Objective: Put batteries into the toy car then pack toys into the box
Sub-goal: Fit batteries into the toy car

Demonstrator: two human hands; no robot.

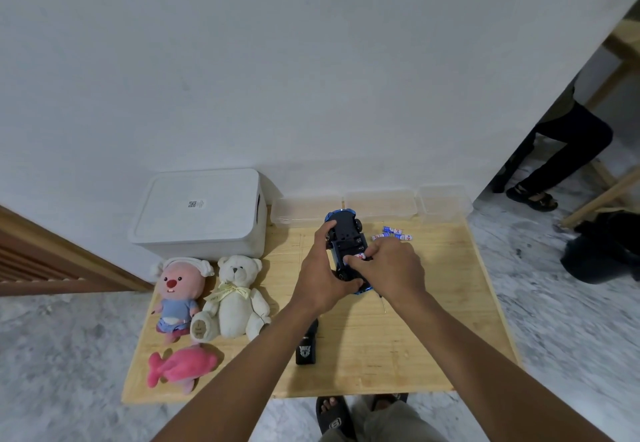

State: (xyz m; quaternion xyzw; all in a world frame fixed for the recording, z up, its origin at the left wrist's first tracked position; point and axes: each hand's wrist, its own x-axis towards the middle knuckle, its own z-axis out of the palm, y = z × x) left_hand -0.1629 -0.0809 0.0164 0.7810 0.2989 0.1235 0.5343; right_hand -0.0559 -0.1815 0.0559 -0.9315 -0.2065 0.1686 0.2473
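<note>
Wooden table (433, 337) under everything, and I'm calling places off the toy car (346, 234), belly-up towards the table's far edge. The white box (201, 213) sits left of the car, lid on. Nearer me and left of the car are the teddy bear (235, 296), pink doll (180, 292) and pink fish (180, 365). They look soft and light, so I'd grab them anywhere. The car looks like rigid, slick plastic. My left hand (322, 275) grips it end to end, fingers curled over the far end. My right hand (391, 268) pinches a battery (360, 256) into the open bay underneath. It's small and smooth and I reckon it'll roll, so I'd hold it mid-barrel. Spare batteries (393, 234) lie just right of the car.
</note>
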